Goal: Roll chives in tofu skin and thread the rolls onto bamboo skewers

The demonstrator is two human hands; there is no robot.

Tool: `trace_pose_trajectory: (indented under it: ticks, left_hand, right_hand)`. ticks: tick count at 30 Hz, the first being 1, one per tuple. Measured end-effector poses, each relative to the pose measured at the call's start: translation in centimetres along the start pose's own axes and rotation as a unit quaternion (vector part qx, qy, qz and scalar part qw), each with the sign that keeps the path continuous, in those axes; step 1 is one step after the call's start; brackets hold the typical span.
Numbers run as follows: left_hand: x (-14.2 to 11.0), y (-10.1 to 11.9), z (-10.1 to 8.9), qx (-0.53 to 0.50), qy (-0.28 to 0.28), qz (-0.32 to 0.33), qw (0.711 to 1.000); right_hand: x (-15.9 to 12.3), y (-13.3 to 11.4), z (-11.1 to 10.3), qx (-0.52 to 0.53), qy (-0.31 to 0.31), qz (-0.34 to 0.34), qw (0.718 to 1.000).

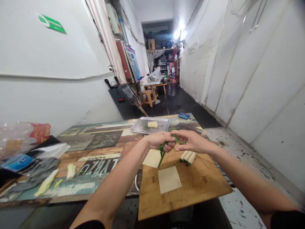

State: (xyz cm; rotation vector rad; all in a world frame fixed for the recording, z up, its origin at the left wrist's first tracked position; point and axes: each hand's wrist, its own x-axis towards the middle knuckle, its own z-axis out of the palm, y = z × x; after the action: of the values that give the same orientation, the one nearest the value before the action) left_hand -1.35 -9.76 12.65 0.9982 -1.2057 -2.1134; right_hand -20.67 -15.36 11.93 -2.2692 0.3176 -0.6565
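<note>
My left hand [164, 140] is closed round a bunch of leafy green herbs [162, 154], whose leaves hang down toward the wooden cutting board [190, 187]. From the other side, my right hand [190, 141] has its fingers curled on the stems of the same bunch. A pale square tofu sheet [169, 179] lies flat on the board below, and another pale sheet [151, 159] lies partly under my left hand. To the right, several tofu rolls with green filling [188, 157] sit side by side, with thin wooden skewers [203, 161] next to them.
A metal tray [137, 127] behind the board holds a pale roll [152, 124] on skewers. A blue object [184, 115] lies at the table's far edge. At left are a grey cloth [40, 173], vegetable scraps [47, 183] and plastic packaging [21, 140]. Farther back stand stools [148, 97].
</note>
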Motion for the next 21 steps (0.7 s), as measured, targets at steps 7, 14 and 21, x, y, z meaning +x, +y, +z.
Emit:
trace_pose_trajectory:
  ticks: [7, 14, 21]
  left_hand:
    - [1.7, 1.3, -1.8, -0.043, -0.009, -0.023, 0.999]
    - [4.9, 1.6, -6.3, 0.126, 0.097, 0.059, 0.986]
    - [4.8, -0.3, -10.6, 0.382, 0.391, 0.095, 0.832]
  right_hand:
    - [1.9, 1.9, -0.1, 0.144, 0.03, 0.108, 0.983]
    - [5.7, 6.4, -1.2, 0.069, 0.104, 0.164, 0.979]
    - [7.7, 10.2, -2.4, -0.121, 0.112, 0.216, 0.962]
